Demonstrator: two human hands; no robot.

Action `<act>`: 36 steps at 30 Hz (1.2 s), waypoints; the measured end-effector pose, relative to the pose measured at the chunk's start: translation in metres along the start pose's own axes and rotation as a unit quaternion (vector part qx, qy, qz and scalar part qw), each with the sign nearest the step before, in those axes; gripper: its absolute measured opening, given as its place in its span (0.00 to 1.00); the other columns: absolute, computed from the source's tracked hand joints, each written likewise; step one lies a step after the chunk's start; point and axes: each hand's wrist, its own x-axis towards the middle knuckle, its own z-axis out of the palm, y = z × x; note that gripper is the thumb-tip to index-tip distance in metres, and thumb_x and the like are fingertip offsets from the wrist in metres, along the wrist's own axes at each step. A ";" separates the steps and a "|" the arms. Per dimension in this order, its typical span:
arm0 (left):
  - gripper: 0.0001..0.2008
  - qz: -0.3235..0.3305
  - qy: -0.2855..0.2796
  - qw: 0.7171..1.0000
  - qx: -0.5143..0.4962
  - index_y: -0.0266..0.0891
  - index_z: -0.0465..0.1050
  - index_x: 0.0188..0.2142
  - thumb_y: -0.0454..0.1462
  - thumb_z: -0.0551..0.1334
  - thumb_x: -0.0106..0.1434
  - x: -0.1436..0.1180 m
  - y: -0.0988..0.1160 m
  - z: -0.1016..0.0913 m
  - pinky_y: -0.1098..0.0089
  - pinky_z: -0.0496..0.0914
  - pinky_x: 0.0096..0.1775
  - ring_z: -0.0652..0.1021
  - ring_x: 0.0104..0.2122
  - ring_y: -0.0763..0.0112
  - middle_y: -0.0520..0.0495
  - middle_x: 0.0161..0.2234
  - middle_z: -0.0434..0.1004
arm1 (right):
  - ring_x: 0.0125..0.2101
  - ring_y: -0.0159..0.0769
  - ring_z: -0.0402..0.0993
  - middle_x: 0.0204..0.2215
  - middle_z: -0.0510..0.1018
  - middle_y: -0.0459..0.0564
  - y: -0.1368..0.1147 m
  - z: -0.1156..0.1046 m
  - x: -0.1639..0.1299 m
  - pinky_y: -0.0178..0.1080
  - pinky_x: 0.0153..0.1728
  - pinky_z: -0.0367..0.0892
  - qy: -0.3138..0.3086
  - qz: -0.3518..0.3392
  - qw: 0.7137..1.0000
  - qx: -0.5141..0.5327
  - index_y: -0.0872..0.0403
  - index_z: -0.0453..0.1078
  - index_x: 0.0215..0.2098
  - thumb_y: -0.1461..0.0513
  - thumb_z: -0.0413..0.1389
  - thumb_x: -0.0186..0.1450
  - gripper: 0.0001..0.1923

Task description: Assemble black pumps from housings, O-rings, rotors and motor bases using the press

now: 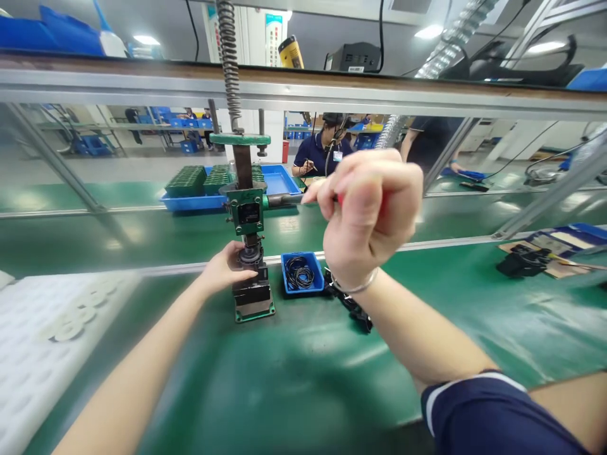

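Observation:
A green and black hand press [248, 212] stands on the bench, with a tall coil spring [230, 63] above it. My right hand [372, 212] is closed around the end of the press lever [284, 200]; some red shows between the fingers. At the press base, my left hand [227, 268] grips a dark round part [250, 254] directly below the ram, thumb on the near side and fingers behind. Whether the ram touches that part I cannot tell. Right of the base, a small blue bin [303, 291] holds black rings.
Several black parts [358, 313] lie beside the small bin. A white tray with round recesses [61, 347] is at left. Behind the press sits a blue tray [279, 180] with green stacks. An overhead shelf [303, 95] spans the bench; a co-worker [322, 148] sits beyond.

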 end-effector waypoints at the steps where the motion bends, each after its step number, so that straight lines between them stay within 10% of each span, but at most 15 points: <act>1: 0.31 0.000 -0.001 1.000 -0.002 0.42 0.63 0.46 0.46 0.75 0.48 0.000 0.000 0.000 0.56 0.72 0.53 0.80 0.47 0.58 0.47 0.44 0.79 | 0.30 0.33 0.71 0.33 0.67 0.45 0.001 0.001 0.003 0.42 0.37 0.76 0.039 -0.028 0.998 0.029 0.46 0.61 0.38 0.51 0.41 0.75 0.13; 8: 0.33 0.005 0.006 1.000 -0.010 0.42 0.65 0.47 0.47 0.76 0.46 0.000 -0.002 0.000 0.56 0.73 0.54 0.79 0.49 0.57 0.45 0.48 0.78 | 0.31 0.30 0.73 0.35 0.71 0.45 0.009 0.005 -0.001 0.40 0.40 0.77 0.118 -0.095 0.987 0.044 0.48 0.65 0.38 0.54 0.47 0.74 0.10; 14: 0.35 -0.013 0.025 1.000 0.009 0.42 0.65 0.46 0.48 0.77 0.43 -0.001 -0.002 -0.001 0.56 0.73 0.53 0.79 0.49 0.55 0.45 0.47 0.78 | 0.40 0.21 0.76 0.39 0.71 0.40 0.018 0.002 0.012 0.28 0.49 0.73 0.062 -0.207 0.975 0.047 0.54 0.65 0.46 0.56 0.43 0.76 0.13; 36: 0.34 0.004 0.000 1.000 -0.012 0.42 0.65 0.47 0.45 0.77 0.45 0.000 0.001 -0.003 0.55 0.71 0.55 0.79 0.50 0.56 0.45 0.49 0.77 | 0.42 0.31 0.75 0.36 0.74 0.43 0.006 -0.004 -0.014 0.39 0.49 0.76 0.110 -0.139 0.984 0.028 0.50 0.65 0.39 0.58 0.47 0.75 0.08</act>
